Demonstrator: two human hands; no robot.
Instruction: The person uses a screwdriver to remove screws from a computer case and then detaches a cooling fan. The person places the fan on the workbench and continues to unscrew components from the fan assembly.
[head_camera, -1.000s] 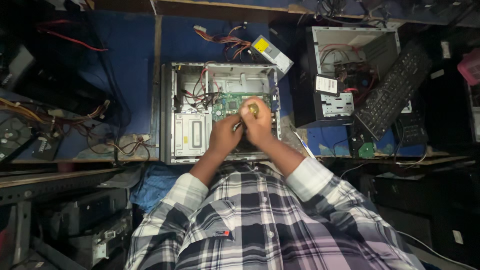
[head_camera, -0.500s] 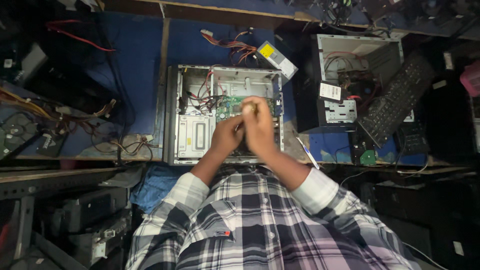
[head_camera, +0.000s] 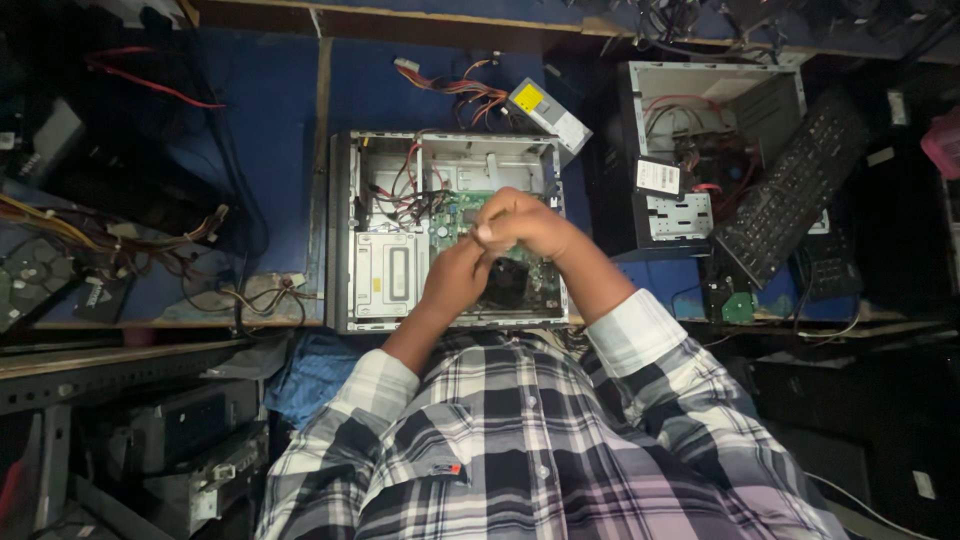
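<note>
An open grey computer case (head_camera: 342, 230) lies flat on the blue bench, showing a green motherboard (head_camera: 462, 212), red and black wires and a silver drive cage (head_camera: 388, 272). My left hand (head_camera: 452, 278) and my right hand (head_camera: 525, 225) are pressed together above the motherboard. The right hand's fingers are curled and the left hand's fingertips touch it. Anything small between them is hidden. My plaid sleeves fill the lower part of the view.
A power supply (head_camera: 548, 112) with trailing cables lies behind the case. A second open case (head_camera: 705, 100) stands to the right, with a black keyboard (head_camera: 790, 190) leaning on it. Loose cables and a hard drive (head_camera: 28, 280) are at the left. The bench's front edge (head_camera: 150, 325) runs below.
My hands have stayed together over the motherboard, with the right hand lifting slightly above the left. The view has shifted a little.
</note>
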